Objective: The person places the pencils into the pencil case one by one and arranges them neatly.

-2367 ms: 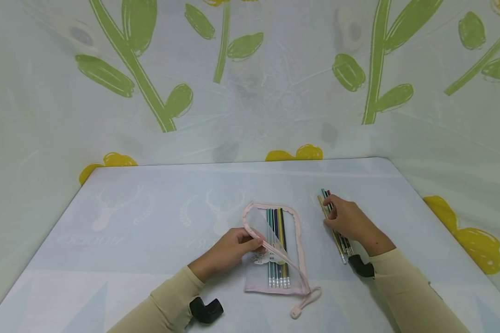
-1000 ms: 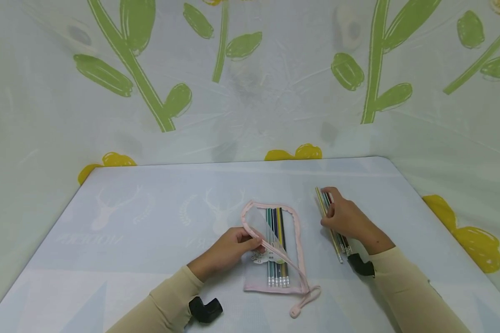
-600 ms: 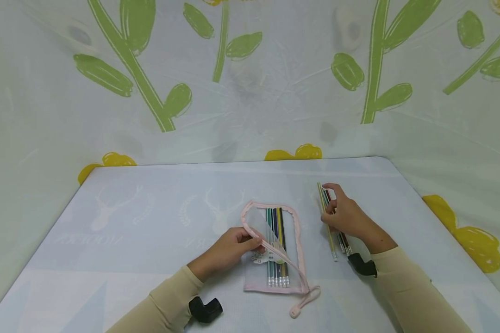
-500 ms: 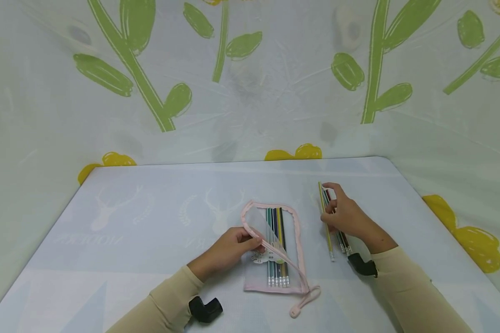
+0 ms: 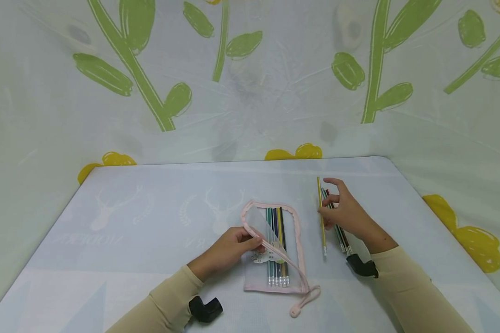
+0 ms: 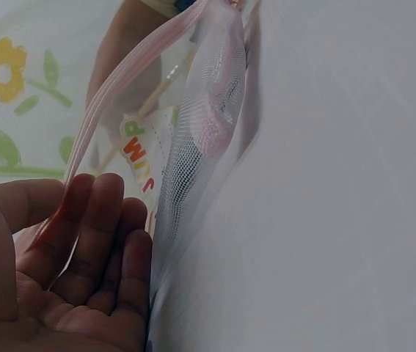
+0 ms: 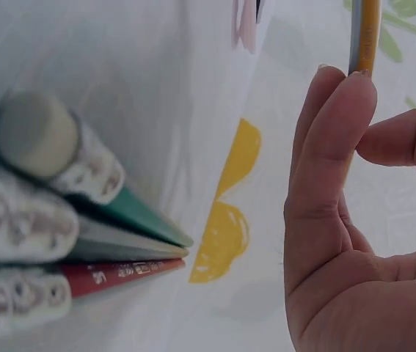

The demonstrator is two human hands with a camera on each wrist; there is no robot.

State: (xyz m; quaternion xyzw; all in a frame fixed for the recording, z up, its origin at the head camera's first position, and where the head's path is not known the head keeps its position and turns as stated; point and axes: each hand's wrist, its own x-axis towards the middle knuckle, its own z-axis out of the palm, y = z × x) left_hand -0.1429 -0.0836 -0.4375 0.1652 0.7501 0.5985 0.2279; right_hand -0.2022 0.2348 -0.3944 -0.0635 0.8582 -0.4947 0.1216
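My left hand [image 5: 229,249] pinches the pink zipper edge of a see-through mesh pencil case [image 5: 256,281], lifting its flap. Several pencils [image 5: 278,273] lie side by side in the case, eraser ends toward me. In the left wrist view, the pink zipper band [image 6: 112,84] runs between thumb and fingers. To the right of the case, my right hand [image 5: 352,219] pinches a yellow pencil [image 5: 319,194] between thumb and fingers, index finger raised off it. Partly under that hand lie a few loose pencils [image 5: 343,240]; the right wrist view shows green [image 7: 145,213], grey and red ones.
A pink zipper pull loop [image 5: 304,303] trails from the case's lower right corner. Black wrist mounts [image 5: 206,310] stick out by both sleeves. The pale printed table [image 5: 150,212] meets a flower-patterned curtain [image 5: 275,106] at the back and sides.
My right hand has separated the yellow pencil from the loose ones, shifting it left and away from me, and its index finger has straightened. The left hand and case stay put.
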